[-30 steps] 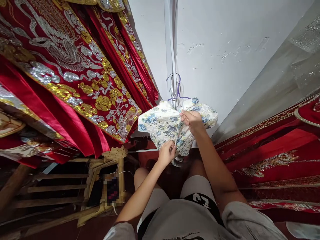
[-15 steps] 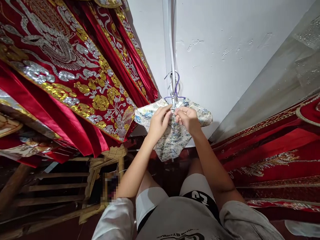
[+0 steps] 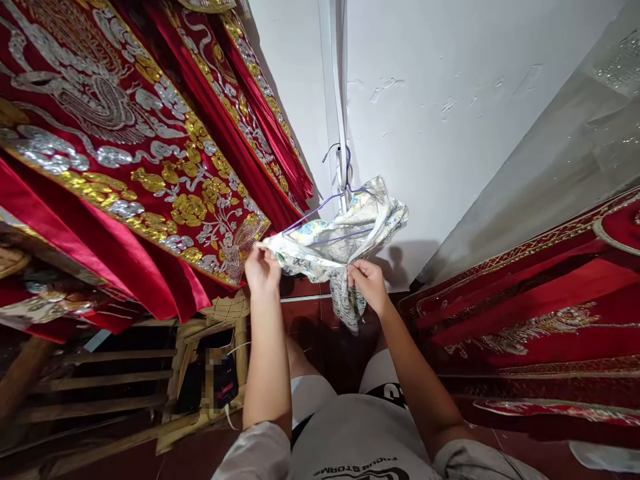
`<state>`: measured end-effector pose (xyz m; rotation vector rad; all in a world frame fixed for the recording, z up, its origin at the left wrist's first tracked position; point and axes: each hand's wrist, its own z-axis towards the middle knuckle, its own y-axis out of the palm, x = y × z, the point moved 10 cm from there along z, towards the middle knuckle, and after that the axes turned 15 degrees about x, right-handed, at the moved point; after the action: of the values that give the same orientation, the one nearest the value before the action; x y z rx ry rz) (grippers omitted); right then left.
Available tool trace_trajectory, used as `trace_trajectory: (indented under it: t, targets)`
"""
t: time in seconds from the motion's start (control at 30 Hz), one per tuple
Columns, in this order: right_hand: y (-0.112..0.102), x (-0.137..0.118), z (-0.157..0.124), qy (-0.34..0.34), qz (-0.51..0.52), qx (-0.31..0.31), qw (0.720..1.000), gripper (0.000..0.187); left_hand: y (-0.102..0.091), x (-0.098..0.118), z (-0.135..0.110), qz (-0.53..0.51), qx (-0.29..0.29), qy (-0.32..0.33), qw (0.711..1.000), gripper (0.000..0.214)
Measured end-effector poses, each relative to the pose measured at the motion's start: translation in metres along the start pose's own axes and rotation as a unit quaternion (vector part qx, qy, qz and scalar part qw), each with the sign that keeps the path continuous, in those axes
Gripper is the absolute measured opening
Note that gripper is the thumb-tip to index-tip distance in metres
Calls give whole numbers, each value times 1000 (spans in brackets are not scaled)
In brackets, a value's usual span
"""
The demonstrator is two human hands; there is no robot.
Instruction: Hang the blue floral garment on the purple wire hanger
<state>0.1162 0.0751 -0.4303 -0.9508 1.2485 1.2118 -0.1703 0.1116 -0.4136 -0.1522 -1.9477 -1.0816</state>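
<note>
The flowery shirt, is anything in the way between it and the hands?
Nothing that I can see. The left hand and right hand both pinch the flowery shirt directly. The purple hanger shows at its opening, not between hands and cloth.

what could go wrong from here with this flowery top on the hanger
The floral top might slip off: the purple hanger sits tilted, with one sloping side largely uncovered.

The fabric could stretch or tear, since the left hand and right hand pinch it at two separate places.

It might also snag on the red embroidered cloth, which appears right beside the left hand in this view.
</note>
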Motion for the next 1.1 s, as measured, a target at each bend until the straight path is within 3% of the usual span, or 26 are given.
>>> trace_trajectory:
  t: [0.13,0.2,0.27,0.43,0.53,0.63,0.7,0.8,0.87,0.93,1.03,1.1]
  targets:
    - [-15,22,-12,68,45,54,995,31,-56,-82,-26,39,112,-139,983,29]
    - [-28,34,-13,88,39,82,992,31,-64,-108,-45,64,126,-163,976,20]
    - [-41,43,-13,90,2,94,992,32,-53,-118,-59,90,87,-145,982,10]
    - [-60,35,-11,11,-145,92,985,39,17,-95,-101,138,-132,-21,981,28]
    - [-46,11,-12,-56,-113,44,991,45,53,-77,-140,220,-257,74,938,27]
    - [-16,-6,-14,-60,-45,-79,994,45,69,-69,-169,312,-340,145,875,25]
    - [-1,-10,-13,-25,-25,-144,989,41,68,-64,-170,356,-356,174,846,37]
    - [13,-15,-8,30,5,-203,979,43,56,-57,-150,439,-343,209,804,58]
    - [20,-26,-5,41,14,-236,971,44,49,-57,-136,484,-347,223,771,62]
    - [28,-39,-6,39,0,-286,957,42,44,-62,-131,485,-387,211,755,58]
    - [31,-60,4,-4,-50,-317,947,34,31,-84,-141,440,-484,93,751,42]
    - [21,-71,30,-57,-86,-247,963,29,15,-98,-148,436,-517,-8,737,40]
